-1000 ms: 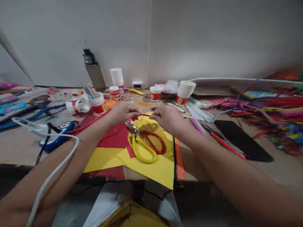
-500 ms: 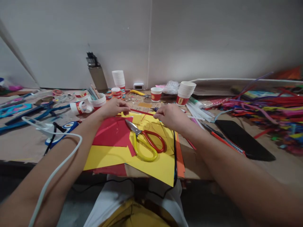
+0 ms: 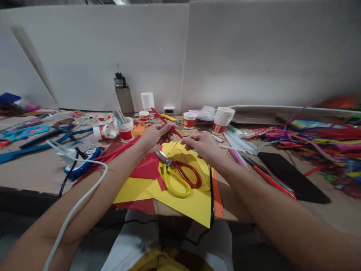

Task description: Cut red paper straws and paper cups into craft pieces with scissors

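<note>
A red pipe cleaner (image 3: 159,116) slants between my hands above the paper, its far end sticking up past my left fingers. My left hand (image 3: 156,136) pinches it partway along with thumb and fingers. At its near lower end, my right hand (image 3: 203,146) grips it between thumb and forefinger. Below them, scissors (image 3: 176,183) with one yellow and one red handle lie partly spread on yellow paper (image 3: 194,210). Red paper (image 3: 145,167) lies on the yellow sheet, partly hidden by my left forearm.
White-and-red paper cups (image 3: 222,124) stand along the back, one holding pens. A glue gun (image 3: 84,160) and white cable lie left. To the right are a utility knife (image 3: 272,178), a black phone-like slab (image 3: 293,177) and piled colourful pipe cleaners (image 3: 313,139).
The pipe cleaner has gone from nearly level to steeply slanted. My left hand has turned and slid along it closer to my right, freeing its far end. The view has shifted slightly.
</note>
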A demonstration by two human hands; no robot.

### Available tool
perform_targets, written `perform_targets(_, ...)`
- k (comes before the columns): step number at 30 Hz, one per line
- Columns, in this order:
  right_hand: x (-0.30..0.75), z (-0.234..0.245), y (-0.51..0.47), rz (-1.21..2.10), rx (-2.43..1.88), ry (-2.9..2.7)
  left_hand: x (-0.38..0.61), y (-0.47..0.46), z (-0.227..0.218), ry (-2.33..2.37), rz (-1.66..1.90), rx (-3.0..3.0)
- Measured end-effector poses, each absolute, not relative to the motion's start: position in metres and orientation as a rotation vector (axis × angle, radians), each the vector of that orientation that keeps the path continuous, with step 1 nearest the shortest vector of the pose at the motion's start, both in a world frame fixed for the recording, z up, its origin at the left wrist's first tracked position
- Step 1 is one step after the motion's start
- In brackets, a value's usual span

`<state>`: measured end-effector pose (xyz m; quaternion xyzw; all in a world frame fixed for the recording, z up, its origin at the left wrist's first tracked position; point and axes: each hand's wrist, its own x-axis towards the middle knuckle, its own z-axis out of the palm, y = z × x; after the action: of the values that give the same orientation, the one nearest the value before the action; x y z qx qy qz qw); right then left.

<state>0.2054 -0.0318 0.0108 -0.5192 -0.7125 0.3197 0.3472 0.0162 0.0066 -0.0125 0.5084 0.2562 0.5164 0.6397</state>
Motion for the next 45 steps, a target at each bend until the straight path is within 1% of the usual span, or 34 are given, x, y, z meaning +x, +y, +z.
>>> perform_targets(5,0.203,0.007,-0.033,0.901,-1.305,-1.868,0.015,0.005,-0.008,0.567,1.303,1.102)
perform_targets(8,0.200,0.007,-0.036,0.976,-1.243,-1.888,0.013,0.006,-0.006,0.646,1.390,1.017)
perform_targets(14,0.201,0.005,-0.039,1.140,-1.148,-2.239,-0.005,0.013,0.005,0.747,1.483,0.866)
perform_targets(17,0.205,0.005,-0.033,1.092,-1.230,-2.170,-0.012,0.012,0.010,0.824,1.397,0.963)
perform_targets(20,0.206,0.007,-0.028,0.971,-1.294,-1.868,-0.007,0.004,0.011,0.887,1.180,1.199)
perform_targets(22,0.205,0.008,-0.028,0.936,-1.237,-1.761,0.003,-0.004,0.010,0.912,1.039,1.360)
perform_targets(25,0.200,0.006,-0.032,0.944,-1.113,-1.804,0.021,-0.017,0.005,0.967,0.862,1.544)
perform_targets(28,0.195,0.003,-0.037,0.862,-1.098,-1.819,0.033,-0.026,0.002,0.976,0.739,1.628)
perform_targets(31,0.195,0.002,-0.038,0.810,-1.144,-1.762,0.037,-0.029,0.000,0.952,0.727,1.630)
perform_targets(36,0.199,0.004,-0.035,0.924,-1.077,-1.684,0.036,-0.028,-0.004,0.824,0.758,1.533)
perform_targets(39,0.201,0.004,-0.034,0.916,-1.041,-1.679,0.038,-0.026,-0.008,0.770,0.807,1.452)
perform_targets(45,0.205,0.002,-0.030,0.969,-1.092,-1.646,0.039,-0.027,-0.008,0.827,0.845,1.475)
